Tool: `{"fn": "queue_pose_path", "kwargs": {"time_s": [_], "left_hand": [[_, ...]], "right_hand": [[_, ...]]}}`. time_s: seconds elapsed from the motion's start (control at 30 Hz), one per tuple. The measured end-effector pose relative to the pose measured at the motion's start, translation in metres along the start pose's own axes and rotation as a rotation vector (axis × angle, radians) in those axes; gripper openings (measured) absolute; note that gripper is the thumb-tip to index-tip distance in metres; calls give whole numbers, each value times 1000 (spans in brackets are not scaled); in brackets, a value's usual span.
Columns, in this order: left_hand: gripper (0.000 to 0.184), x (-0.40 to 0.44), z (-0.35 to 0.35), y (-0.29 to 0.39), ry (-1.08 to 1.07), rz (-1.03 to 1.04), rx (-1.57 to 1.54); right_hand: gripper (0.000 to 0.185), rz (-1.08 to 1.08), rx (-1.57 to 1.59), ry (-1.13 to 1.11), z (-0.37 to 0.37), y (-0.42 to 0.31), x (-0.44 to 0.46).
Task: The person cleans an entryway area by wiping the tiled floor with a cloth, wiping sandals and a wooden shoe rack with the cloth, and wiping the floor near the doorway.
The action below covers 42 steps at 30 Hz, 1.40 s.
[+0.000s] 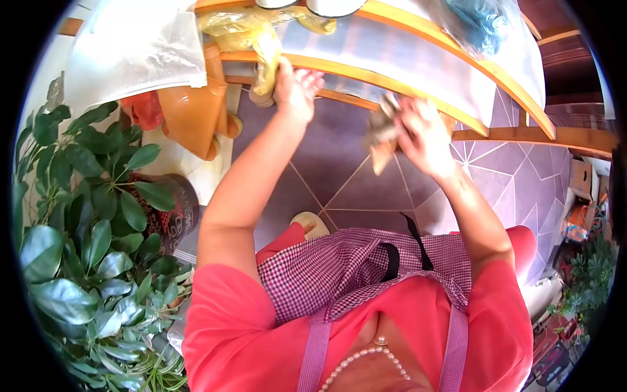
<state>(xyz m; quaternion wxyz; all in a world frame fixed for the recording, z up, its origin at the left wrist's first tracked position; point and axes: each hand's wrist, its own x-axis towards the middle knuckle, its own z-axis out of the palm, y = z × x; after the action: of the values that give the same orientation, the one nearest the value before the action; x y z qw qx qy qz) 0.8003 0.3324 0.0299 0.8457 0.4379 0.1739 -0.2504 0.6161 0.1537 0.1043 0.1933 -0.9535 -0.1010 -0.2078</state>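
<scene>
At the shelf edge, my left hand (298,91) is beside a yellow plastic bag (266,57) that hangs down over the wooden rail. Its fingers are apart and point to the right; the thumb is next to the bag, and whether it touches is unclear. My right hand (421,130) is closed around a crumpled grey-brown cloth (382,130), blurred by motion, below the lower rail of the rack. A tan pointed end of the held thing hangs down over the tiled floor.
The wooden rack (418,91) spans the top, with a blue plastic bag (480,26) on it. An orange bag (186,117) and a white plastic sheet (137,59) hang at its left. A leafy plant (85,215) fills the left side. Boxes (580,179) stand far right.
</scene>
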Motion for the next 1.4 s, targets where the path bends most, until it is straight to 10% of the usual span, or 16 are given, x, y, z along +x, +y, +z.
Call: {"fn": "queue_pose_path", "kwargs": {"time_s": [0.27,0.4,0.53,0.87,0.97,1.1,1.17,1.23,1.3,1.4], "left_hand": [[34,10,5,7,127,101,89],[30,26,-4,-1,85,226,33],[32,17,5,1,73,221,17],[34,-38,23,3,306,54,285],[45,-117,32,-24,-130,776,662],[30,-211,67,56,-832,2046,310],[41,-208,87,39,-604,2243,-711],[71,-221,81,50,-470,2377,-296],[61,-238,79,38,-7,2299,-56],[52,-223,82,33,-456,2314,-271]], "right_hand": [[24,-10,-184,-140,87,-9,117],[60,-17,-180,-64,38,42,51],[25,194,-370,-78,-40,92,-47],[24,26,-362,-8,31,30,22],[22,12,-291,7,22,37,19],[23,155,-357,35,-18,70,-39],[25,227,-416,54,-34,77,-56],[26,281,-459,66,-32,76,-56],[29,322,-490,86,-26,75,-51],[29,328,-491,63,-26,73,-51]]}}
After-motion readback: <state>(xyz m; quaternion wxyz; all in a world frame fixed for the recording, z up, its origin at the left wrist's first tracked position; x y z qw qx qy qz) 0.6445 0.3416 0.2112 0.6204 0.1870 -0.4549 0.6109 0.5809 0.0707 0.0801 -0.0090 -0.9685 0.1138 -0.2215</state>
